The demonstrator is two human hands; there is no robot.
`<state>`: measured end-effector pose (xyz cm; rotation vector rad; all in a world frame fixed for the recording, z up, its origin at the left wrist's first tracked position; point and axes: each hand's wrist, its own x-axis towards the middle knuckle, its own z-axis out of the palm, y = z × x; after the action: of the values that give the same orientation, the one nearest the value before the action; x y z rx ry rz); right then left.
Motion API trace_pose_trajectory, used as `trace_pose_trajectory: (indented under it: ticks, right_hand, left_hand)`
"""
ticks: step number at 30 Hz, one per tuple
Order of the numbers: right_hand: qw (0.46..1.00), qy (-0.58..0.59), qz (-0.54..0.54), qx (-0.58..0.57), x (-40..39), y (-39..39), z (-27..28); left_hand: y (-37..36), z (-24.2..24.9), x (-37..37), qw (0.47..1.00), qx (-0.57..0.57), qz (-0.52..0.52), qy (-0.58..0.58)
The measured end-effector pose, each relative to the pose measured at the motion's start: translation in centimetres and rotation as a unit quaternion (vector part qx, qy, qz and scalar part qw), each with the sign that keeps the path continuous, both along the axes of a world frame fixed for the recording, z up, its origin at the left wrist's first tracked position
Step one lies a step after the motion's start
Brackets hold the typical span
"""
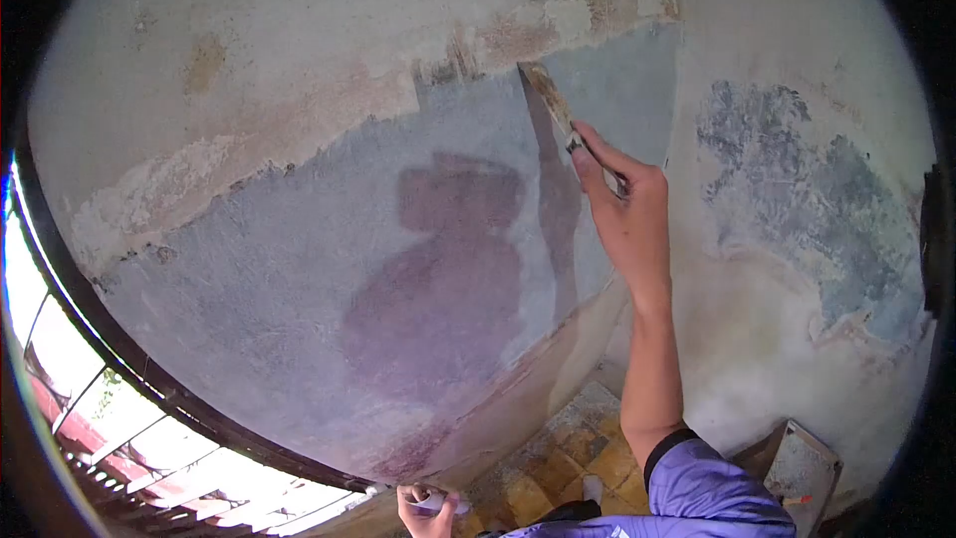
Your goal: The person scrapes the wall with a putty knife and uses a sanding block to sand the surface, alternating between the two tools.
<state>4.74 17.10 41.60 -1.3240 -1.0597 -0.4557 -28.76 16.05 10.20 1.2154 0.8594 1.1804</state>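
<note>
My right hand (617,179) is raised, its fingers wrapped round the handle of a scraper (547,98). The scraper's blade is smeared with brownish-white residue, and its edge meets the wall at the upper border of a blue-grey patch (299,239). Low in the view, near the wall's foot, my left hand (423,520) is closed around a small whitish, rounded thing (430,500). Its kind I cannot make out. Above the blue-grey patch the wall shows rough, pale and brownish plaster (388,95).
A barred window opening (129,438) lies at the lower left. On the right, another wall carries a mottled blue-grey patch (807,179). A framed board (802,473) leans near the lower right, by yellowish floor tiles (558,453). My shadow falls on the wall.
</note>
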Motion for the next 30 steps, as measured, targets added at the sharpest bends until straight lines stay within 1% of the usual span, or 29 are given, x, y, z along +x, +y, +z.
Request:
trace_pose_trajectory:
  ticks: [1, 2, 3, 6, 8, 9, 11, 12, 13, 15, 17, 19, 20, 23, 24, 27, 28, 30]
  right_hand:
    - [1.0, 0.018, 0.003, -0.013, -0.4, -0.4, 0.0]
    - [0.999, 0.039, 0.005, -0.028, -0.7, -0.9, -0.2]
    - [0.999, 0.031, -0.006, -0.025, -0.8, -0.9, -0.3]
    - [0.999, 0.0, -0.05, -0.005, 0.6, 0.6, 0.8]
    - [0.995, -0.007, -0.098, 0.009, 2.0, 1.9, 2.0]
    - [0.995, -0.018, -0.093, -0.001, 1.7, 1.4, 1.8]
    - [0.995, -0.041, -0.087, -0.018, 0.7, -0.2, 1.6]
    - [0.995, -0.035, -0.089, -0.011, 0.6, 0.1, 1.7]
    - [0.995, -0.033, -0.091, -0.003, 0.5, 0.9, 1.9]
    - [0.996, -0.023, -0.086, 0.005, 1.7, 1.4, 2.3]
    - [0.998, -0.007, -0.068, 0.013, 3.2, 1.9, 3.9]
    - [0.996, 0.008, -0.073, -0.043, 1.6, 0.3, 3.2]
    - [0.994, 0.014, -0.076, -0.074, 1.0, -0.4, 3.1]
    - [0.992, 0.028, -0.113, -0.044, 3.7, 1.4, 4.0]
    - [0.993, 0.02, -0.11, -0.043, 4.8, 1.1, 4.2]
    - [0.995, 0.013, -0.089, -0.051, 6.1, 0.1, 4.1]
    - [0.995, 0.02, -0.077, -0.065, 5.4, -0.1, 3.5]
    - [0.995, 0.008, -0.084, -0.051, 6.0, 0.2, 3.4]
  left_hand:
    - [0.0, 0.3, -0.2, 0.999, -0.027, -0.02, -0.023]
    - [-0.3, 1.9, -0.4, 0.997, -0.057, -0.041, -0.044]
    - [-0.4, 2.7, -0.6, 0.992, -0.088, -0.063, -0.062]
    - [0.6, 2.3, -0.7, 0.988, -0.092, -0.098, -0.073]
    - [0.9, 1.6, -0.6, 0.991, -0.072, -0.097, -0.061]
    - [1.2, 1.2, -0.5, 0.992, -0.06, -0.095, -0.056]
    - [1.9, 0.8, -0.4, 0.998, 0.019, -0.066, 0.011]
    - [2.1, 0.7, 0.0, 0.996, 0.058, -0.05, 0.042]
    - [2.1, 0.8, 0.5, 0.998, 0.011, -0.057, 0.0]
    - [1.5, 3.0, 1.2, 0.991, -0.087, -0.074, -0.074]
    - [1.4, 4.4, 1.6, 0.998, -0.022, -0.067, 0.002]
    - [1.7, 5.2, 1.7, 0.995, 0.026, -0.072, 0.062]
    - [2.2, 3.2, 1.9, 0.996, 0.026, -0.082, -0.013]
    - [3.1, 1.5, 2.2, 0.993, -0.035, -0.101, -0.041]
    - [3.5, 1.2, 2.3, 0.995, -0.014, -0.096, 0.002]
    - [4.2, 1.9, 2.1, 0.993, 0.072, -0.097, -0.016]
    - [4.5, 2.4, 2.2, 0.992, 0.091, -0.086, -0.006]
    - [4.7, 3.4, 2.4, 0.99, 0.126, -0.064, 0.014]
